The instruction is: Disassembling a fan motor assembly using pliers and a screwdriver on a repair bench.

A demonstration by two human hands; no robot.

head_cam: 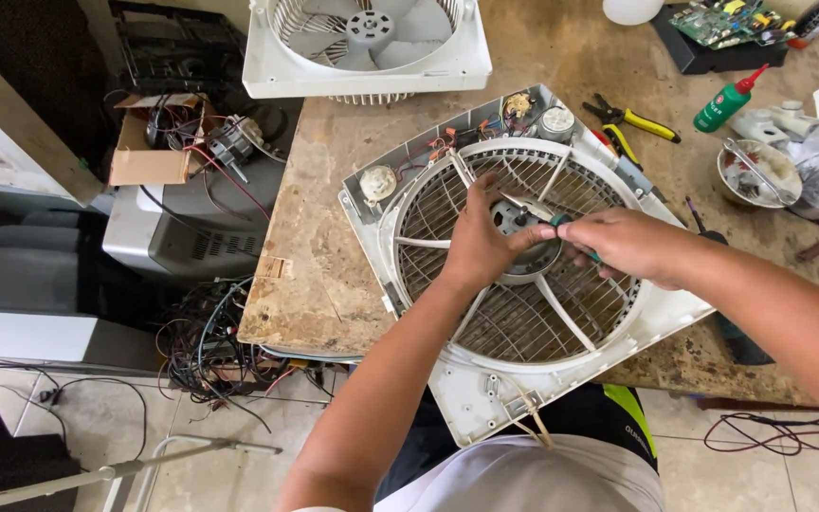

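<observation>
The white box-fan housing (561,379) lies face-down on the stone workbench (334,209), its motor hub (523,237) at the grille's centre. The left hand (476,242) is closed around the near-left side of that hub, while the right hand (623,245), just right of the hub, grips a green-handled screwdriver (561,221) whose tip meets the hub's top. In my judgement, good practice here is steadying the hub firmly, keeping the tip square to the fastener; yellow-handled pliers (642,118) lie beyond the housing.
</observation>
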